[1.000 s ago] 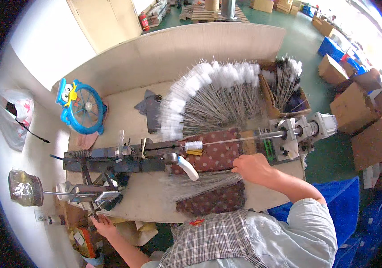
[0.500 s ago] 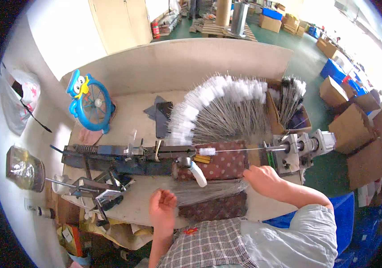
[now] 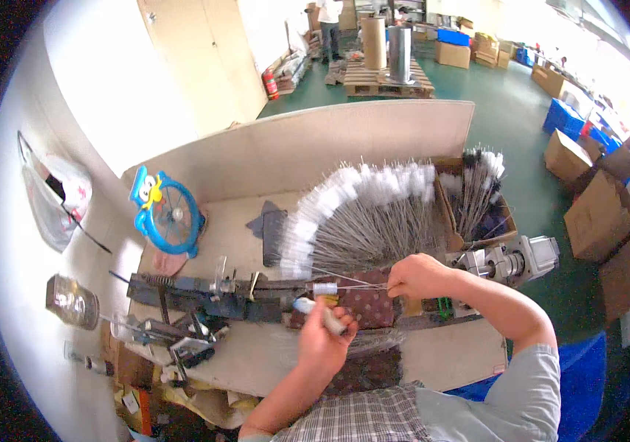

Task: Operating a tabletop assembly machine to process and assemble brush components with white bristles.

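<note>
My left hand (image 3: 324, 340) is closed round a white-wrapped lever handle (image 3: 337, 323) at the front of the bench machine (image 3: 204, 295). Pinched in my right hand (image 3: 420, 277) are thin metal wires (image 3: 363, 283), which run leftward to the machine. A short white bristle roll (image 3: 324, 289) sits at the left end of these wires, beside the lever. Beneath lies a brown polka-dot cloth (image 3: 374, 309). A bundle of loose wires (image 3: 374, 340) rests nearer to me. Exactly how many wires my right fingers hold is hidden.
Many white-tipped wire brushes (image 3: 374, 199) fan out behind the machine, next to a cardboard box (image 3: 506, 225) of dark-and-white brushes. A motorised chuck (image 3: 506, 261) stands at the right. A blue toy-faced fan (image 3: 175, 214) and a dark phone (image 3: 274, 237) lie farther left.
My left hand has moved up and right onto the lever handle and closed. My right hand has risen from the loose wire bundle to the wires near the bristle roll. The view has tilted upward.
</note>
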Available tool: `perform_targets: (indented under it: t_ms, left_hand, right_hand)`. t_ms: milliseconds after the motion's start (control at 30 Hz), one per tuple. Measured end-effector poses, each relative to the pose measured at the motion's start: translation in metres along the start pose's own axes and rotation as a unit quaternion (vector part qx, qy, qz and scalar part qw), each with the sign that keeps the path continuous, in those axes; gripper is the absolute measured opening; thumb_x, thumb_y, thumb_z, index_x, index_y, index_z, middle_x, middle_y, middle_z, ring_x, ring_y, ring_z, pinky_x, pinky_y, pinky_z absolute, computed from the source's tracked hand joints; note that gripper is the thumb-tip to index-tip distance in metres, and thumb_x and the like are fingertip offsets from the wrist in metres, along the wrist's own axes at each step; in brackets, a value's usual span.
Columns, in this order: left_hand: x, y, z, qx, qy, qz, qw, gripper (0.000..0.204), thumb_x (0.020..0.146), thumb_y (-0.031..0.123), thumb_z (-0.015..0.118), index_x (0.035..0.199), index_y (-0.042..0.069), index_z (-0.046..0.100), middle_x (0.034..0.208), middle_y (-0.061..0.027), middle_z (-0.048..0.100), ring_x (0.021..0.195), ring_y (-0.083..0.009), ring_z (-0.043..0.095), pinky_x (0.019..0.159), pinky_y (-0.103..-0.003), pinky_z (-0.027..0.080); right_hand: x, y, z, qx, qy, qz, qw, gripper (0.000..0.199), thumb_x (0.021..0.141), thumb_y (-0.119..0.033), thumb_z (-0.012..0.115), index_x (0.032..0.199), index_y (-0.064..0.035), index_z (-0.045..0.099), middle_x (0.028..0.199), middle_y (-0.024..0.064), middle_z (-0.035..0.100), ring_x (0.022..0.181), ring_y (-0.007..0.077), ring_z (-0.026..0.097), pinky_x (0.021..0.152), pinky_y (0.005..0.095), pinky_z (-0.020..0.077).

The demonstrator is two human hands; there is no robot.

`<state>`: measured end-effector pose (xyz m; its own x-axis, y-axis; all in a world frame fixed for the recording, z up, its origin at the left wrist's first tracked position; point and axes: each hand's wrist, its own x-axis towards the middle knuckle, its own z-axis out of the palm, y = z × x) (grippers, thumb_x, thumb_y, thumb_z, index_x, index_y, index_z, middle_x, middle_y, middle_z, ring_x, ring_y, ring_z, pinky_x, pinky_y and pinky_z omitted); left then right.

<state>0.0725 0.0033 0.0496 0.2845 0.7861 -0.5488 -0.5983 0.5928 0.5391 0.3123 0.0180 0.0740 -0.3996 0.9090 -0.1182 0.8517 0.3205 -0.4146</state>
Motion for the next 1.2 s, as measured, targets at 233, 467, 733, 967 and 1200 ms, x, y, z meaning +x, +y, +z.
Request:
perform_targets:
  t_ms: [233, 467, 733, 967, 1200]
  left_hand:
    - [-0.02, 0.067, -0.059, -0.23, -0.201, -0.063, 0.95, 0.034, 0.092, 0.034, 0.042, 0.089, 0.003, 0.055, 0.061, -0.0007, 0.049, 0.046, -0.0104, 0.04, 0.047, -0.025, 0.035]
    - [-0.017, 0.071, -0.069, -0.196, -0.107, -0.046, 0.974, 0.031, 0.087, 0.032, 0.046, 0.086, 0.005, 0.059, 0.056, -0.0014, 0.045, 0.045, -0.011, 0.037, 0.044, -0.024, 0.031]
    - [-0.015, 0.065, -0.067, -0.151, -0.081, 0.056, 0.984, 0.031, 0.088, 0.034, 0.046, 0.08, 0.007, 0.06, 0.056, -0.0004, 0.047, 0.047, -0.01, 0.039, 0.047, -0.025, 0.032]
    - [-0.019, 0.069, -0.049, -0.123, 0.003, 0.055, 0.991, 0.029, 0.086, 0.033, 0.048, 0.073, 0.009, 0.056, 0.053, -0.0001, 0.04, 0.046, -0.0115, 0.035, 0.046, -0.026, 0.029]
    - [-0.019, 0.066, -0.049, -0.061, 0.037, 0.081, 0.994, 0.03, 0.085, 0.037, 0.049, 0.073, 0.01, 0.056, 0.052, 0.0011, 0.042, 0.044, -0.0112, 0.032, 0.045, -0.026, 0.026]
  right_hand:
    - [0.051, 0.035, -0.02, 0.221, 0.111, 0.157, 0.956, 0.016, 0.078, -0.02, 0.059, 0.082, -0.0074, 0.068, 0.065, 0.0098, 0.063, 0.059, 0.0166, 0.064, 0.054, 0.0327, 0.0498]
    - [0.037, 0.053, -0.007, -0.043, 0.067, 0.077, 0.994, 0.019, 0.074, -0.024, 0.06, 0.073, -0.0067, 0.066, 0.065, 0.0093, 0.064, 0.06, 0.0254, 0.063, 0.06, 0.0351, 0.0507]
    - [-0.005, 0.015, -0.035, 0.036, -0.082, 0.08, 0.993, 0.027, 0.07, -0.036, 0.066, 0.088, -0.0166, 0.071, 0.081, 0.0052, 0.067, 0.073, 0.0253, 0.063, 0.067, 0.0361, 0.0492]
    - [0.068, -0.045, 0.001, 0.081, 0.091, -0.111, 0.986, 0.022, 0.068, -0.037, 0.065, 0.074, -0.0155, 0.069, 0.069, 0.0068, 0.063, 0.073, 0.0268, 0.061, 0.065, 0.0394, 0.0485]
    - [0.12, -0.088, 0.045, 0.046, 0.136, -0.085, 0.986, 0.013, 0.07, -0.023, 0.061, 0.071, -0.0103, 0.065, 0.075, 0.0099, 0.063, 0.076, 0.0304, 0.061, 0.067, 0.0422, 0.0493]
